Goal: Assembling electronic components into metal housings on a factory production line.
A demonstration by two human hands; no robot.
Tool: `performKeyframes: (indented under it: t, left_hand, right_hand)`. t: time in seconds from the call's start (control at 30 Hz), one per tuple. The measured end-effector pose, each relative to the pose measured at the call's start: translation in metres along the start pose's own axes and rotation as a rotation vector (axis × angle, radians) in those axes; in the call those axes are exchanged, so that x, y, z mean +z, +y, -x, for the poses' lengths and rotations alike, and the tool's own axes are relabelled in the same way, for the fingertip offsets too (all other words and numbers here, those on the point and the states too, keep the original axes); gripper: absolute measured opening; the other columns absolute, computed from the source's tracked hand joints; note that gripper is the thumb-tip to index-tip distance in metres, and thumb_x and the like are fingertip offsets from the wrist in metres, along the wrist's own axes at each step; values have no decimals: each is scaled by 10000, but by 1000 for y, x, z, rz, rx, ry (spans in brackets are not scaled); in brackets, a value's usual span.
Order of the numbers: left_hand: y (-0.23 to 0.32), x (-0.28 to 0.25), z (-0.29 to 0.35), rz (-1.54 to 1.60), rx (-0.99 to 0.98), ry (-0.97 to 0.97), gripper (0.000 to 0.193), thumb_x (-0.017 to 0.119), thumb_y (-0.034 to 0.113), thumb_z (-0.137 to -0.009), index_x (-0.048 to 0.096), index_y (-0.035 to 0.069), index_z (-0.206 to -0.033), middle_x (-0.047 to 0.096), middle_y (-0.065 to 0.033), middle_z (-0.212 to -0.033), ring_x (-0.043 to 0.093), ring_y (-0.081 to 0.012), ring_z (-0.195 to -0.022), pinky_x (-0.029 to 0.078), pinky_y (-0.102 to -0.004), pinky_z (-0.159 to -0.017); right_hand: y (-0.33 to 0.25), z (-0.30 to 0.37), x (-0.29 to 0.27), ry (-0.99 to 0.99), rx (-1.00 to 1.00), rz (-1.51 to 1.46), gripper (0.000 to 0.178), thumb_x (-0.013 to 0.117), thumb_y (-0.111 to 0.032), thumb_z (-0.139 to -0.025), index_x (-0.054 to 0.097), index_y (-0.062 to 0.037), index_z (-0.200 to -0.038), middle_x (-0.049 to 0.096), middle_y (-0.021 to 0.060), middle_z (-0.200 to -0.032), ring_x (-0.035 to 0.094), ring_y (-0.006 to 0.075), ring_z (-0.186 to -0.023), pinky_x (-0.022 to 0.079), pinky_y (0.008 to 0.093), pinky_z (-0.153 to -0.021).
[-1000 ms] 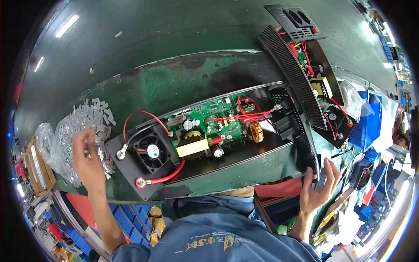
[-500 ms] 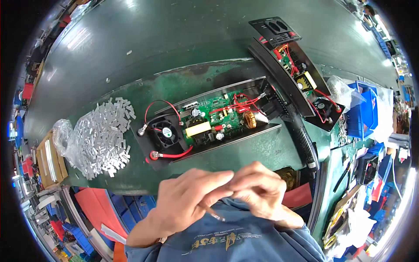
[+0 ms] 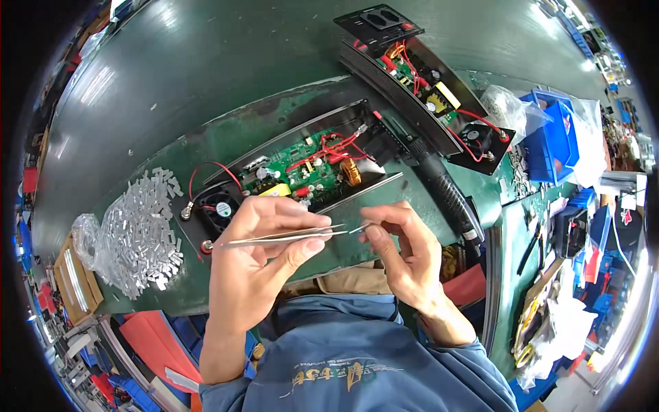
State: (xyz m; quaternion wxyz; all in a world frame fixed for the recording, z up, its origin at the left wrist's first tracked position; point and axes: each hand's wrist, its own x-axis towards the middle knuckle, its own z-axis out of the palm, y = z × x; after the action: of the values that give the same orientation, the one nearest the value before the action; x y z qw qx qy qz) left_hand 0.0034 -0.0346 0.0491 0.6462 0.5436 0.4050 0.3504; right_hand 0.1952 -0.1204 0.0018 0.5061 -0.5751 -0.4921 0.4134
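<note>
My left hand (image 3: 257, 264) grips metal tweezers (image 3: 288, 236), their tips pointing right toward my right hand (image 3: 405, 254). The right thumb and forefinger pinch a tiny metal piece (image 3: 362, 227) at the tweezer tips. Both hands are raised above the near edge of an open black case holding a green circuit board (image 3: 312, 168) with red wires, a copper coil and a small black fan (image 3: 218, 208). A pile of small silver metal pieces (image 3: 141, 230) lies on clear plastic to the left.
A second open case with a circuit board and fan (image 3: 439, 103) lies at the back right, beside a black tool with a ribbed handle (image 3: 446, 196). Blue bins (image 3: 552, 134), plastic bags and clutter crowd the right side. Cardboard boxes (image 3: 72, 281) sit at the left edge.
A second ago my left hand was at the silver pile and my right hand low at the right. Both came together in front of me, and the left now holds tweezers.
</note>
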Motion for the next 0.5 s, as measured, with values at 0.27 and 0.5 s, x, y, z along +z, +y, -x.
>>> performKeyframes:
  t: [0.27, 0.5]
  left_hand:
    - [-6, 6, 1, 37, -30, 61, 206, 666, 51, -974, 606, -81, -1121, 720, -195, -1032, 739, -237, -899, 634, -337, -806]
    - [-7, 5, -5, -109, -77, 26, 174, 675, 58, -972, 627, -55, -1095, 722, -174, -1026, 736, -204, -859, 611, -287, -725]
  right_hand:
    - [4, -3, 2, -6, -11, -31, 242, 599, 52, -984, 598, 42, -1225, 588, 104, -1044, 638, 164, -892, 524, 276, -793]
    - [2, -4, -10, 82, -149, 178, 322, 668, 74, -908, 610, 43, -1224, 627, 151, -1085, 650, 218, -910, 526, 311, -823]
